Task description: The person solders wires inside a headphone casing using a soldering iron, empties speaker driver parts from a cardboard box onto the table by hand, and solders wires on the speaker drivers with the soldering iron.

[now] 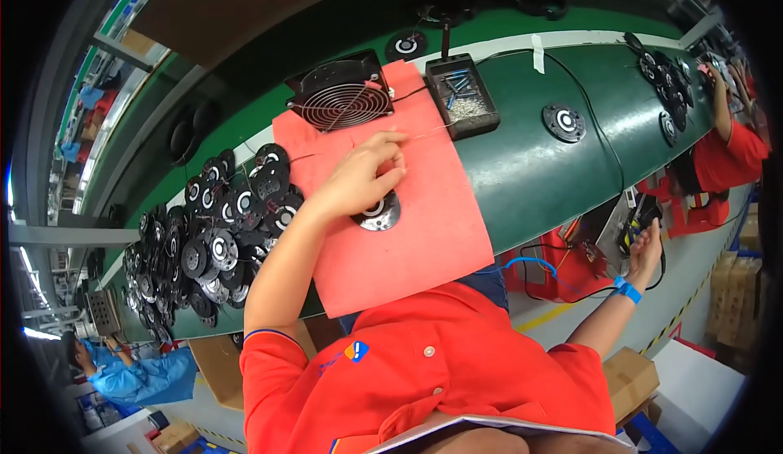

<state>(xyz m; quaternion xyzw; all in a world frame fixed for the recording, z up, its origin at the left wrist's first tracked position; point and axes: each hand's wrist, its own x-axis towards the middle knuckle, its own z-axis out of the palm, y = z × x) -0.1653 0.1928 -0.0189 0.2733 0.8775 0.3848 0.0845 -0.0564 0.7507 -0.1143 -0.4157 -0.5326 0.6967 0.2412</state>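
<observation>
Left hand [364,178] curled over round fan part [379,211]

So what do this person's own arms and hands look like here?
Both forearms are bare below short red-orange sleeves; the left sleeve has a thin blue-and-white hem. The right wrist wears a blue wristband. The left hand and right hand are ungloved.

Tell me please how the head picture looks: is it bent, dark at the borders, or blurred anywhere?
Head view: strong fisheye bend, so the green conveyor belt curves like an arch; corners are black from the lens rim; light is even and bright, with soft shadows; the left hand on the red mat is fairly sharp; the right hand and the far co-worker near the rim look softer and stretched.
</observation>
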